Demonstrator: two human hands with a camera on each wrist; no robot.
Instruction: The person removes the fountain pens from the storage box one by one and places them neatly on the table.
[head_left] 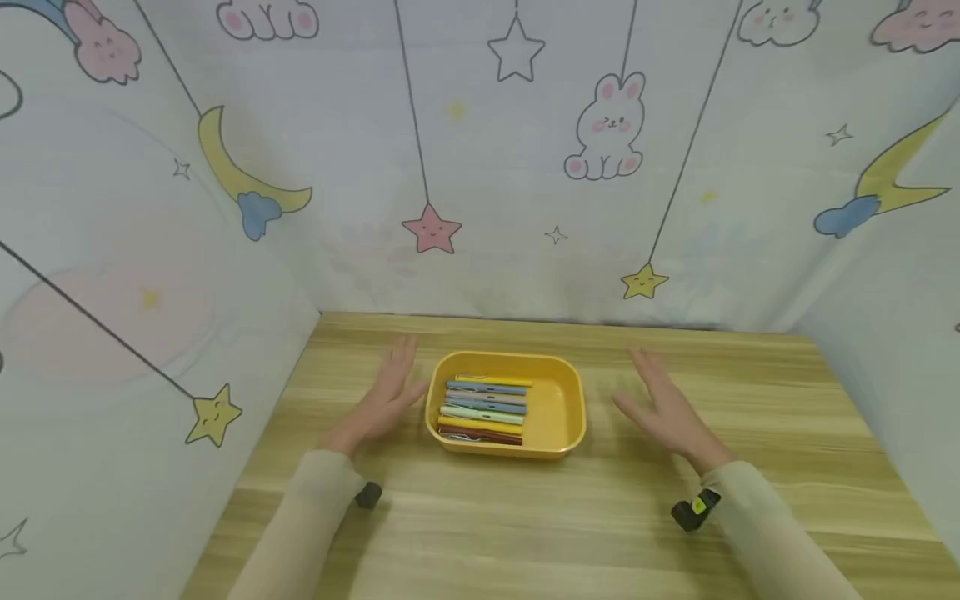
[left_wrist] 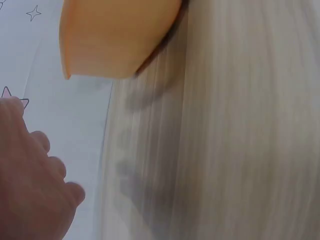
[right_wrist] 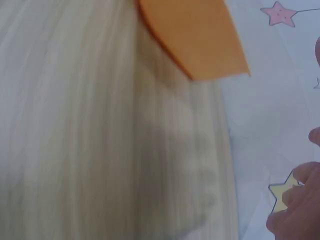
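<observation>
A yellow tray sits on the wooden table, with several coloured pens lying side by side in its left half. My left hand hovers flat just left of the tray with fingers straight, holding nothing. To the tray's right my right hand is spread the same way, a little apart from it. The left wrist view shows the tray's outer wall and part of my left hand. The right wrist view shows the tray's side and my right fingertips.
Cartoon-printed cloth with stars, moons and rabbits walls the table at the back and both sides. Bare wood stretches in front of the tray. Small black devices sit on both wrists.
</observation>
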